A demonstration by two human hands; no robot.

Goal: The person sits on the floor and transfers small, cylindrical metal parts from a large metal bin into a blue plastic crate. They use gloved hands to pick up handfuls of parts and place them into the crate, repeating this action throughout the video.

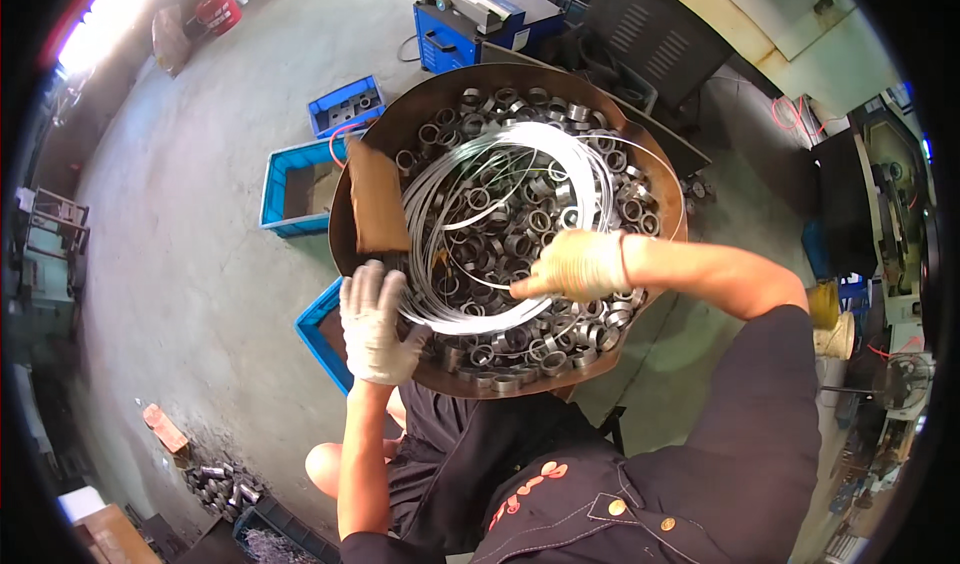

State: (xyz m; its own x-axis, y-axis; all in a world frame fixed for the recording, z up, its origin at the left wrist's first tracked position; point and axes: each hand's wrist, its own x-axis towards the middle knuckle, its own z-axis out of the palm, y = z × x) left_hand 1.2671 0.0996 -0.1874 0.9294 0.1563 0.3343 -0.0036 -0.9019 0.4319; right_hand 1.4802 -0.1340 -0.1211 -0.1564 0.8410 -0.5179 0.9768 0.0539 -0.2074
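Note:
A loose coil of silvery wire [577, 164] lies on a heap of short metal rings [519, 247] in a large round brown tub [342, 226]. My right hand [580, 266], in a pale glove with the fingertips showing, reaches over the rings from the right. Its fingers are closed, pinching a thin strand of the wire inside the coil. My left hand [377, 326], gloved too, is at the tub's near left edge with its fingers stretched out, beside the coil. Just beyond those fingers, a brown cardboard piece [379, 200] stands against the left wall of the tub.
Left of the tub are blue crates [268, 192] on the grey floor, with a small blue bin [345, 105] of parts farther back. A blue machine cabinet [448, 46] stands beyond the tub. Metal pieces [222, 488] lie in a pile at the lower left.

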